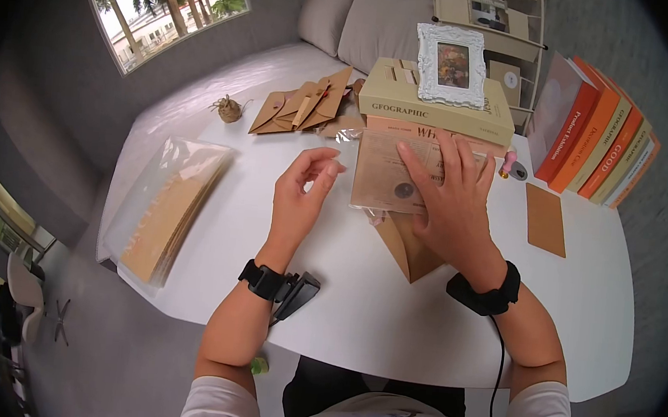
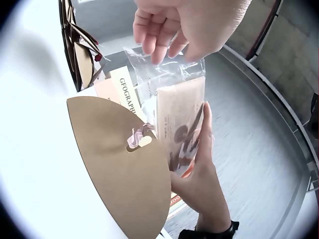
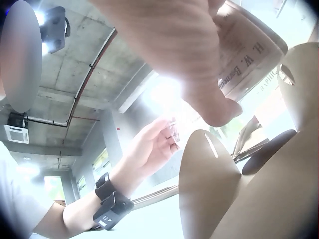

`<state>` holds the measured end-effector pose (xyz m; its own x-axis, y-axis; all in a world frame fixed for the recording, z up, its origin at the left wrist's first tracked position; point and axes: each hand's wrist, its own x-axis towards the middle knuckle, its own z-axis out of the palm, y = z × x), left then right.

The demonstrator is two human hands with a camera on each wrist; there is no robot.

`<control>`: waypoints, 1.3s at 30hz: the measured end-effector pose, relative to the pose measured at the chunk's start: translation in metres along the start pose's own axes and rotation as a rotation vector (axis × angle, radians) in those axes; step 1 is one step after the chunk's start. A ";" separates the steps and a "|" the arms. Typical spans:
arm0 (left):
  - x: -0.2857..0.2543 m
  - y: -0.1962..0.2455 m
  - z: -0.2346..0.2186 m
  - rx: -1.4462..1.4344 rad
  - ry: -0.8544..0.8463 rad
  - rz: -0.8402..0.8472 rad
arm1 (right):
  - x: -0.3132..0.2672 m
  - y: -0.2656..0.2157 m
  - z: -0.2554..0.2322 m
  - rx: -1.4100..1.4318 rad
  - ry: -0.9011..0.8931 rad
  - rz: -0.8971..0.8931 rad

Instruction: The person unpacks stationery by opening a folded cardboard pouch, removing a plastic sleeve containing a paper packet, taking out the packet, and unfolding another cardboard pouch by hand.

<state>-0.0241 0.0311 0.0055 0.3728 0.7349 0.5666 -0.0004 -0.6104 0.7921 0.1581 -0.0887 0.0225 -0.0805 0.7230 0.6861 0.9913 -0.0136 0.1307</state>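
My right hand (image 1: 458, 195) grips a clear plastic sleeve of brown printed paper (image 1: 389, 173), thumb on one side and fingers across the other. The sleeve's transparent flap (image 2: 164, 69) sticks out toward my left hand (image 1: 304, 190). That hand hovers beside the flap with loosely bent fingers; its fingertips overlap the plastic in the left wrist view. Below the sleeve stands a kraft envelope (image 2: 114, 154), its rounded flap raised and slotted. A pinkish, crumpled ribbon-like piece (image 2: 138, 138) shows at the slot. The envelope is partly hidden by the sleeve and right hand in the head view.
A plastic bag of kraft sheets (image 1: 170, 218) lies at the left. Several filled envelopes (image 1: 303, 106) and a twine ball (image 1: 227, 109) are behind. Stacked books (image 1: 438, 110) bear a white picture frame (image 1: 470, 101). Upright books (image 1: 594, 144) and a brown card (image 1: 546, 219) are at right.
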 end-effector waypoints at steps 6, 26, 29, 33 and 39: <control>0.000 0.002 -0.002 -0.353 -0.211 -0.230 | 0.001 0.003 -0.002 0.001 -0.015 0.007; -0.001 -0.001 -0.009 -0.384 -0.261 -0.304 | 0.013 0.025 -0.028 0.234 -0.100 -0.125; -0.002 -0.007 -0.009 -0.361 -0.333 -0.297 | 0.013 0.026 -0.029 0.175 -0.128 -0.124; -0.002 -0.003 -0.007 -0.373 -0.353 -0.292 | 0.012 0.027 -0.026 0.176 -0.145 -0.133; 0.002 -0.007 -0.009 -0.390 -0.266 -0.299 | 0.010 0.035 -0.025 0.155 -0.122 -0.107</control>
<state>-0.0320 0.0395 0.0032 0.6310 0.7282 0.2677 -0.1834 -0.1953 0.9634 0.1890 -0.0987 0.0517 -0.1824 0.7929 0.5814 0.9826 0.1675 0.0798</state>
